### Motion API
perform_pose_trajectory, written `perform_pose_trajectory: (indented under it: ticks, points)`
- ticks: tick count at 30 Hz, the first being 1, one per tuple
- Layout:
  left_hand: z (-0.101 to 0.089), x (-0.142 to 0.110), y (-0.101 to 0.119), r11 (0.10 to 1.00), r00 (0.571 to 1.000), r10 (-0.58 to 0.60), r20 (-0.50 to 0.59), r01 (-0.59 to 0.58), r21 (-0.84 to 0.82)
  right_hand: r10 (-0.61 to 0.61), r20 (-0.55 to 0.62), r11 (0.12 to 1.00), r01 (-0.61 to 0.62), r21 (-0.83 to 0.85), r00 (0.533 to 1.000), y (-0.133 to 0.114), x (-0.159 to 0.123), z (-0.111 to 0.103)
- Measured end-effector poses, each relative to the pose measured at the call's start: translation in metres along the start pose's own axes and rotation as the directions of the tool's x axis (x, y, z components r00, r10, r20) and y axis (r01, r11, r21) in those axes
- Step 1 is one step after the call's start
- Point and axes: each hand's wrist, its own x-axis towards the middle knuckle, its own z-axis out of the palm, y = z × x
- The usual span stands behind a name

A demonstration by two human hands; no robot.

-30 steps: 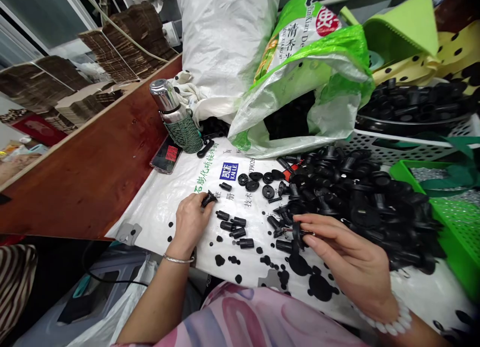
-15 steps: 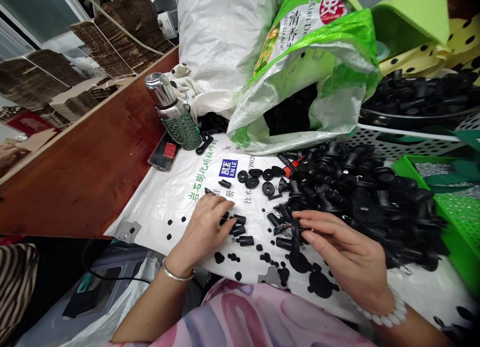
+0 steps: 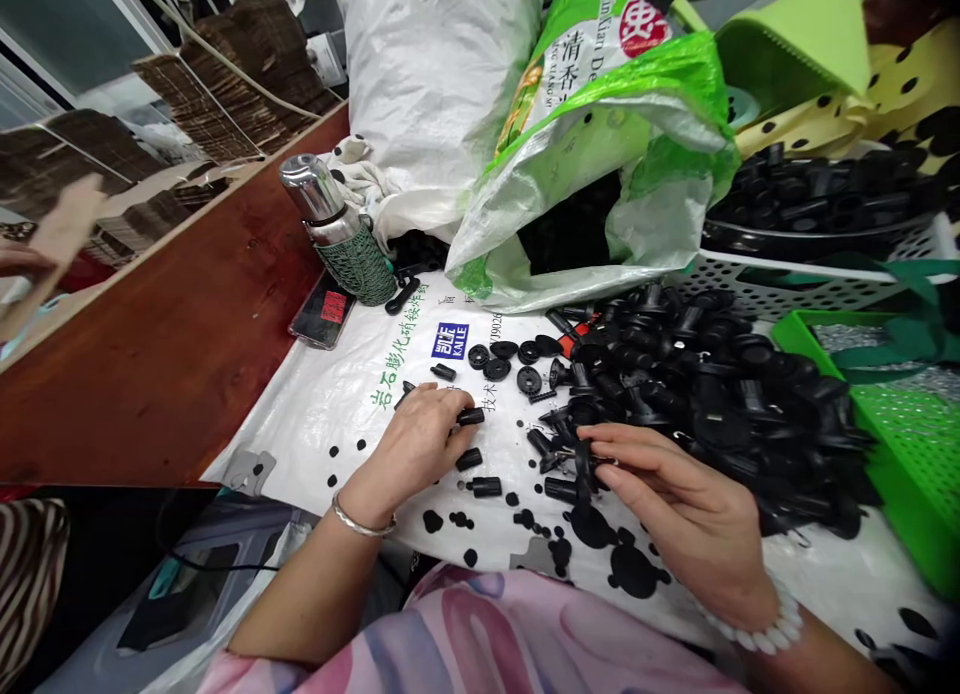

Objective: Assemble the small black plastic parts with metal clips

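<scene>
**Right hand and fitting.** My right hand (image 3: 675, 514) is clamped on a black moulded plastic fitting (image 3: 583, 469), pinching it between thumb and fingers at the near edge of a heap of black fittings (image 3: 697, 394). Risk: the part looks small and smooth, so a slack pinch could drop it among its look-alikes. It looks matt black, with a flat, rounded body; finer detail is hidden by my fingers.

**Left hand.** My left hand (image 3: 409, 444) curls over a white woven sheet (image 3: 300, 429), just beside a short black cylinder (image 3: 470, 416). I cannot tell whether it is closed on anything. Risk: a careless sweep of this hand could scatter the other loose cylinders (image 3: 486, 487).

**Beyond.** A steel flask in a green mesh sleeve (image 3: 349, 239), a phone (image 3: 322, 311), a green-printed plastic sack (image 3: 600, 144) and a green perforated crate (image 3: 907, 454).
</scene>
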Motion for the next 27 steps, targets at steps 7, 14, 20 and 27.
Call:
perform_pose_trajectory:
  ticks: [7, 14, 20, 27]
  points:
    - [0.002, -0.004, 0.013, 0.927, 0.988, 0.009, -0.152, -0.066, -0.369, -0.016, 0.025, 1.0, 0.016, 0.006, 1.0, -0.01, 0.004, -0.001]
    - [0.018, -0.009, 0.029, 0.884, 0.975, 0.017, -0.221, -0.118, -0.452, -0.071, 0.024, 0.997, 0.071, -0.002, 0.997, -0.025, 0.008, 0.003]
    - [0.023, -0.015, 0.033, 0.932, 0.922, 0.108, -0.371, -0.224, -0.284, -0.109, 0.015, 0.993, 0.109, -0.035, 0.994, -0.03, 0.008, 0.01]
    - [0.025, -0.019, 0.035, 0.926, 0.912, 0.17, -0.374, -0.278, -0.256, -0.274, 0.111, 0.939, 0.291, -0.184, 0.955, -0.033, 0.009, 0.012]
